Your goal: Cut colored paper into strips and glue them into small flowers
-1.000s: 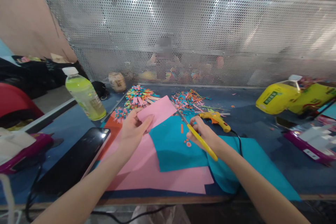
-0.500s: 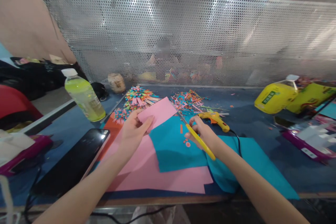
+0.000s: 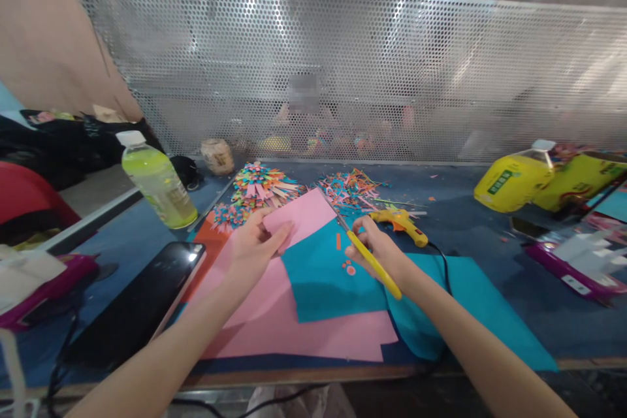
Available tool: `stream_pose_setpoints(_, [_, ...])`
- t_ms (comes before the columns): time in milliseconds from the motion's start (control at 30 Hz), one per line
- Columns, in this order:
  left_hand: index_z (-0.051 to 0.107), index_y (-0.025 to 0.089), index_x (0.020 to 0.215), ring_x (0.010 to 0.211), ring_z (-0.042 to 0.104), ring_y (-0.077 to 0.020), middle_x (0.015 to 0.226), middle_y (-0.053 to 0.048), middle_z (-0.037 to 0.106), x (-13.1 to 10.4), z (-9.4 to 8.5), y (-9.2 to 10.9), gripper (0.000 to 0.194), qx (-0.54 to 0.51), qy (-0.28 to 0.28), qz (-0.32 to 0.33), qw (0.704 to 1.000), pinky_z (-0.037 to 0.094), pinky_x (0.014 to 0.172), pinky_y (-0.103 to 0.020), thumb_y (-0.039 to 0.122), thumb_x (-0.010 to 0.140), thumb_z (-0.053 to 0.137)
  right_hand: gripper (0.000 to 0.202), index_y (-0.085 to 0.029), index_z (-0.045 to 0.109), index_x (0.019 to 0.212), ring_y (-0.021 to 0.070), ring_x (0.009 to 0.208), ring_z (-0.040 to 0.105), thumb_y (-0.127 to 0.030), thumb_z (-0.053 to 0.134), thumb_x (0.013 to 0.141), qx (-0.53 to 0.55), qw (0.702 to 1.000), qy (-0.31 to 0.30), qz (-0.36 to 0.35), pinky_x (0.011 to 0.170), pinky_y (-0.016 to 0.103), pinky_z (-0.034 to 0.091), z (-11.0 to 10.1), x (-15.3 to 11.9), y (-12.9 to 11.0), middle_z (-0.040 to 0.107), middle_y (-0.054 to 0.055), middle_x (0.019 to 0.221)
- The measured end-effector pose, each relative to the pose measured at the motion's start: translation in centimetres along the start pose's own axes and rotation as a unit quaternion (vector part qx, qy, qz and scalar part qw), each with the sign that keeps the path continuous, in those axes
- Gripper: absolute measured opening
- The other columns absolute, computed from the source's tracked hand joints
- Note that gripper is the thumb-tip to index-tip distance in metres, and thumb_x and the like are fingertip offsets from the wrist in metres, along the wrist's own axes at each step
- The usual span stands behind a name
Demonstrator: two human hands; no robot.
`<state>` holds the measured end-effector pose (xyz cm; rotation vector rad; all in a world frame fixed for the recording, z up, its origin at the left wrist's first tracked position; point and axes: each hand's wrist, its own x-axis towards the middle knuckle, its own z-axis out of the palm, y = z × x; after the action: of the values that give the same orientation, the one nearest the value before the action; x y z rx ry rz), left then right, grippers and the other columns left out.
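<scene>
My left hand (image 3: 259,241) pinches a small pink sheet of paper (image 3: 306,214) between thumb and fingers, held above the table. In my right hand (image 3: 375,245) is a pair of scissors with yellow handles (image 3: 375,264); its blades point up and left at the pink sheet's right edge. Beneath both hands lies a blue paper sheet (image 3: 337,294), with small orange and pink cut pieces (image 3: 349,269) on it. Larger pink paper (image 3: 313,339) spreads under that. Behind my hands sit a heap of thin paper strips (image 3: 350,188) and a multicoloured fringed paper bundle (image 3: 259,183).
A yellow glue gun (image 3: 401,222) lies beyond my right hand, its cord running over another blue sheet (image 3: 482,300). To the left are a black phone (image 3: 140,300) and a green drink bottle (image 3: 159,183). A yellow bottle (image 3: 512,179) stands right. Perforated metal (image 3: 343,65) borders the back.
My left hand and the pink sheet have shifted slightly to the right and nearer me, along the scissor blades. My right hand stays nearly in place.
</scene>
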<state>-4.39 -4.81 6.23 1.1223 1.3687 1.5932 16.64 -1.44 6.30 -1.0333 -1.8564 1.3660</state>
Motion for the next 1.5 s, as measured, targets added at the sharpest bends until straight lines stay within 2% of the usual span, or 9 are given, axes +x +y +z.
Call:
stream_pose_setpoints(267, [0.053, 0.018, 0.089, 0.043, 0.050, -0.0070, 0.061, 0.005, 0.056, 0.2, -0.2, 0.0, 0.038, 0.024, -0.002, 0.010, 1.000, 0.038, 0.036, -0.016, 0.035, 0.059, 0.069, 0.033, -0.024, 0.030, 0.085, 0.0042, 0.028, 0.029, -0.041, 0.055, 0.071, -0.059, 0.997, 0.053, 0.018, 0.030, 0.018, 0.026, -0.4, 0.1, -0.1, 0.033, -0.013, 0.049])
stream_pose_setpoints(400, [0.057, 0.015, 0.089, 0.045, 0.048, -0.0087, 0.062, 0.003, 0.055, 1.2, -1.7, 0.0, 0.035, 0.130, -0.056, 0.010, 0.990, 0.037, 0.037, -0.018, 0.035, 0.061, 0.064, 0.032, -0.023, 0.031, 0.083, 0.0056, 0.033, 0.030, -0.041, 0.055, 0.071, -0.131, 0.988, 0.079, -0.030, 0.035, 0.019, 0.024, -1.5, 0.4, 0.5, 0.033, -0.012, 0.047])
stream_pose_setpoints(500, [0.060, 0.016, 0.074, 0.043, 0.042, -0.0086, 0.051, 0.005, 0.047, 1.8, -2.8, -0.2, 0.020, 0.277, -0.130, 0.031, 0.952, 0.031, 0.038, -0.018, 0.034, 0.064, 0.059, 0.031, -0.022, 0.032, 0.081, 0.0067, 0.037, 0.030, -0.043, 0.054, 0.071, -0.178, 0.977, 0.104, -0.049, 0.038, 0.020, 0.023, -2.2, 0.6, 1.0, 0.032, -0.011, 0.046])
stream_pose_setpoints(600, [0.064, 0.020, 0.072, 0.055, 0.051, -0.0136, 0.061, 0.001, 0.057, 1.7, -3.1, -0.5, 0.017, 0.382, -0.260, 0.050, 0.885, 0.036, 0.047, -0.022, 0.033, 0.064, 0.057, 0.034, -0.022, 0.032, 0.078, 0.0078, 0.041, 0.030, -0.045, 0.055, 0.069, -0.208, 0.968, 0.122, -0.066, 0.041, 0.021, 0.024, -2.5, 0.8, 1.7, 0.032, -0.011, 0.046])
stream_pose_setpoints(667, [0.066, 0.023, 0.076, 0.064, 0.056, -0.0172, 0.070, -0.001, 0.063, 1.5, -2.9, -0.9, 0.018, 0.429, -0.295, 0.066, 0.851, 0.039, 0.054, -0.024, 0.034, 0.066, 0.056, 0.034, -0.022, 0.031, 0.077, 0.0084, 0.042, 0.031, -0.044, 0.056, 0.068, -0.223, 0.963, 0.130, -0.074, 0.042, 0.021, 0.025, -2.6, 1.0, 2.2, 0.033, -0.010, 0.047])
stream_pose_setpoints(867, [0.063, 0.023, 0.090, 0.081, 0.060, -0.0243, 0.089, -0.008, 0.066, 2.1, -2.0, -1.8, 0.027, 0.557, -0.166, 0.174, 0.795, 0.042, 0.071, -0.031, 0.040, 0.073, 0.050, 0.033, -0.022, 0.032, 0.081, 0.0112, 0.045, 0.043, -0.040, 0.057, 0.068, -0.251, 0.956, 0.134, -0.067, 0.044, 0.022, 0.029, -3.0, 1.3, 3.4, 0.046, -0.007, 0.054])
stream_pose_setpoints(967, [0.056, 0.020, 0.109, 0.101, 0.054, -0.0258, 0.110, -0.010, 0.061, 3.0, -1.0, -2.2, 0.037, 0.556, -0.194, 0.218, 0.779, 0.038, 0.084, -0.033, 0.036, 0.076, 0.048, 0.030, -0.023, 0.033, 0.082, 0.0129, 0.050, 0.048, -0.039, 0.055, 0.070, -0.245, 0.959, 0.121, -0.068, 0.046, 0.022, 0.031, -3.0, 1.1, 3.5, 0.051, -0.004, 0.060])
stream_pose_setpoints(1067, [0.048, 0.022, 0.119, 0.096, 0.057, -0.0227, 0.104, -0.008, 0.064, 4.0, 0.2, -3.0, 0.045, 0.567, -0.207, 0.176, 0.778, 0.041, 0.080, -0.030, 0.035, 0.076, 0.050, 0.030, -0.023, 0.034, 0.083, 0.0143, 0.051, 0.050, -0.038, 0.056, 0.070, -0.246, 0.960, 0.118, -0.063, 0.047, 0.023, 0.033, -3.1, 0.9, 3.5, 0.053, -0.003, 0.061])
stream_pose_setpoints(1500, [0.060, 0.015, 0.092, 0.078, 0.060, -0.0221, 0.083, -0.012, 0.064, 5.6, 1.3, -5.2, 0.022, 0.625, -0.187, 0.189, 0.734, 0.043, 0.069, -0.030, 0.019, 0.081, 0.042, 0.031, -0.022, 0.033, 0.080, 0.0153, 0.052, 0.052, -0.040, 0.056, 0.070, -0.287, 0.939, 0.167, -0.090, 0.050, 0.024, 0.037, -3.8, 0.7, 3.7, 0.051, -0.004, 0.058])
